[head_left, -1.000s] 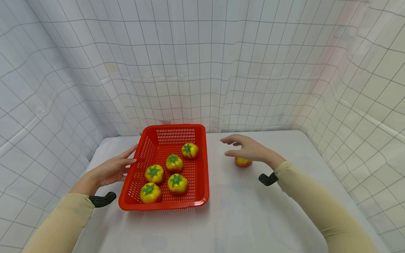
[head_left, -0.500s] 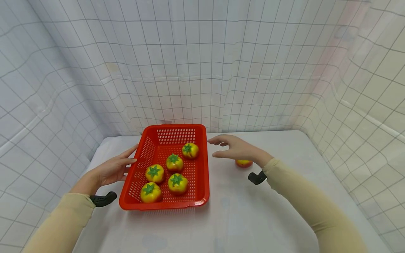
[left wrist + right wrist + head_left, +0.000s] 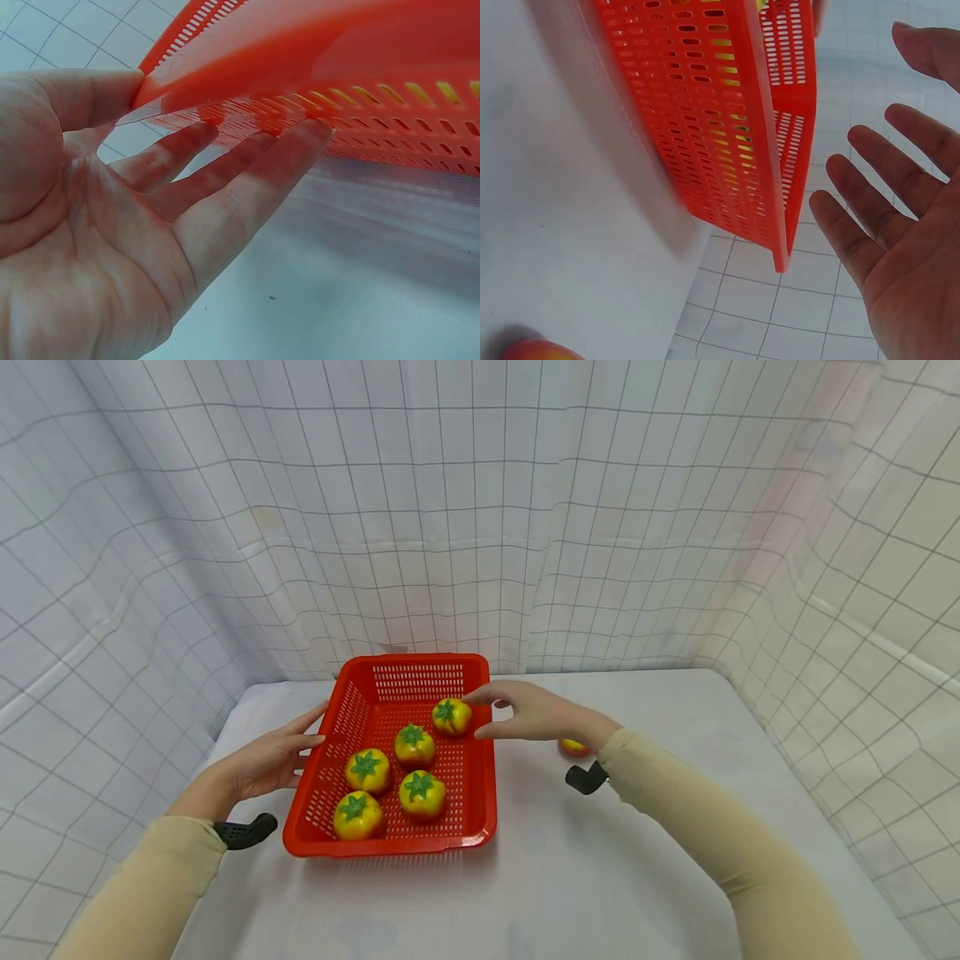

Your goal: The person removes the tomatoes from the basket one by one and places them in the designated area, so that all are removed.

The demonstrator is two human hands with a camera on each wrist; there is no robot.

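Observation:
A red plastic basket (image 3: 486, 793) with slotted walls holds several yellow fruits with green star-shaped leaf caps, resembling persimmons or tomatoes. My left hand (image 3: 262, 767) is at its left side; in the left wrist view the thumb touches the rim and the extended fingers rest against the outer wall. Over the right rim reaches my right hand (image 3: 536, 712), palm facing the basket, fingers spread and holding nothing. Its fingertips are beside the far-right fruit (image 3: 452, 717) in the head view. Another fruit (image 3: 573, 748) lies on the table, partly covered by the right wrist.
The white table (image 3: 600, 877) extends in front of and to the right of the basket. White cloth with a grid pattern (image 3: 450, 527) hangs behind and along both sides. Black camera mounts (image 3: 587, 778) stick out below the wrists.
My right hand has moved left, away from above the loose fruit, to the basket's right rim. The left hand and the basket have stayed practically still.

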